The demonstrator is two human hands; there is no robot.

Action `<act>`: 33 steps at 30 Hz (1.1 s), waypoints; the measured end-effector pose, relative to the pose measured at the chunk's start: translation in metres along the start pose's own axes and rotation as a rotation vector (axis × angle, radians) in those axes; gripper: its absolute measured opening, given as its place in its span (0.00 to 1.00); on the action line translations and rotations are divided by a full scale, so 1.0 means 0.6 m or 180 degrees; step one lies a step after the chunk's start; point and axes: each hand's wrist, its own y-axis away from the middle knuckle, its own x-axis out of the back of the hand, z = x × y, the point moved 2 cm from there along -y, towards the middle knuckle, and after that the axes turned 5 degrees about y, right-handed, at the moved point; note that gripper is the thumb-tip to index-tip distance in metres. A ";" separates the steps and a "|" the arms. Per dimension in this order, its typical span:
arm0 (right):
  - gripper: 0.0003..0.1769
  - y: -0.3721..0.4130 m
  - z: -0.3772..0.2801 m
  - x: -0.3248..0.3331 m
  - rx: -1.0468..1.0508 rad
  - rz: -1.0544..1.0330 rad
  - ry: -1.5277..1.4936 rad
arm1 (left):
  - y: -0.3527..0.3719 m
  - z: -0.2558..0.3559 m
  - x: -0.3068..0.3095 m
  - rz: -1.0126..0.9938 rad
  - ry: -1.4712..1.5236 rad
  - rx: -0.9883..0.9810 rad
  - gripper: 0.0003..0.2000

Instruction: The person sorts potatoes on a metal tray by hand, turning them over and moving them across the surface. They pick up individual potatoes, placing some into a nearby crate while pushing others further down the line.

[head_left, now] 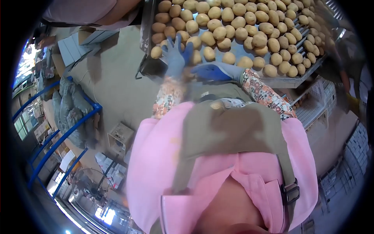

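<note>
My left hand [175, 56], in a blue-grey glove, has its fingers spread over the front left edge of a metal sorting table [290, 81] full of potatoes [228, 15]. Nothing shows in its grasp. My right hand [216, 72], in a blue glove, lies along the table's near edge, its fingers stretched out to the left. Between the two hands is a blurred brownish patch [188, 74] that I cannot make out. Single potatoes lie just beyond my right hand.
Rollers [300, 29] run under the potatoes on the right. A white crate [321, 95] stands below the table's right side. Blue rails [74, 130] and filled sacks [72, 107] are at left. Another person's arm [113, 13] shows at top left; blurred figures are at right.
</note>
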 end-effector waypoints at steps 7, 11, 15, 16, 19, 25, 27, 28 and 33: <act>0.23 0.110 -0.005 0.196 -0.1187 0.2779 0.3234 | 0.125 -0.016 -0.035 -0.0642 -0.0890 -0.0289 0.41; 0.22 0.181 -0.006 0.178 -0.1991 0.2219 0.3694 | 0.185 -0.041 0.004 -0.0571 -0.0262 0.0097 0.39; 0.22 0.208 0.028 0.099 -0.2008 0.1309 0.2875 | 0.216 -0.078 0.010 0.0248 0.0306 0.0190 0.39; 0.22 0.197 0.026 0.072 -0.1924 0.1315 0.2914 | 0.213 -0.078 0.022 0.0419 0.0467 0.0196 0.39; 0.23 0.127 -0.018 0.039 -0.1762 0.1459 0.3037 | 0.153 -0.002 0.055 0.0351 0.0294 0.0084 0.37; 0.24 0.049 -0.060 0.031 -0.1078 0.1509 0.1489 | 0.043 0.084 -0.025 0.0105 0.0950 -0.0730 0.30; 0.25 0.051 -0.069 0.057 -0.1131 0.1408 0.0325 | 0.054 0.100 -0.002 -0.0152 0.0430 -0.0991 0.32; 0.26 0.052 -0.067 0.067 -0.1141 0.1346 -0.0255 | 0.082 0.111 0.030 -0.0202 0.0129 -0.1399 0.34; 0.27 0.205 -0.101 0.085 -0.1296 0.1866 0.3460 | 0.116 -0.008 -0.004 -0.0318 -0.0982 -0.0293 0.38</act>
